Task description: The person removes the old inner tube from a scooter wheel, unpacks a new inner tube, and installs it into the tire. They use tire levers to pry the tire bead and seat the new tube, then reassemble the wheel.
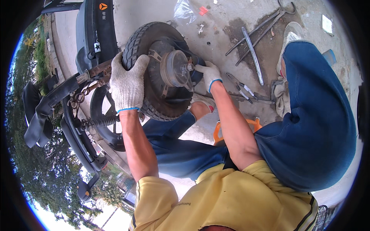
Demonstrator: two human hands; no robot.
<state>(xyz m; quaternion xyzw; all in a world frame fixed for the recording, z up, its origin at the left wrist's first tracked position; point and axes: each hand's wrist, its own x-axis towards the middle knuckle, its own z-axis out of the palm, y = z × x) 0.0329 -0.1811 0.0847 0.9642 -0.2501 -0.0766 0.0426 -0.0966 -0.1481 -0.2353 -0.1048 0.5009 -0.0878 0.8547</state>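
Note:
A scooter wheel [134, 45] with a black treaded tyre stands tilted in front of me, its round metal hub [175, 68] and axle end facing right. My left hand [128, 82], in a white knitted glove with a blue cuff, is closed round the tyre's left side, thumb on the tread. On the other side my right hand [210, 74], gloved the same way, closes on the wheel's dark edge beside the axle, with its thumb near the axle end. Its other fingertips are partly hidden. The scooter's dark frame [58, 91] and a coil spring [101, 122] lie left of the wheel.
On the concrete to the right lie long-handled tongs [264, 30], a metal tyre lever [253, 56] and pliers [239, 87]. A grey rag [281, 96] sits by my right leg. An orange object [217, 133] is between my legs; a clear plastic bag [185, 10] lies beyond the wheel.

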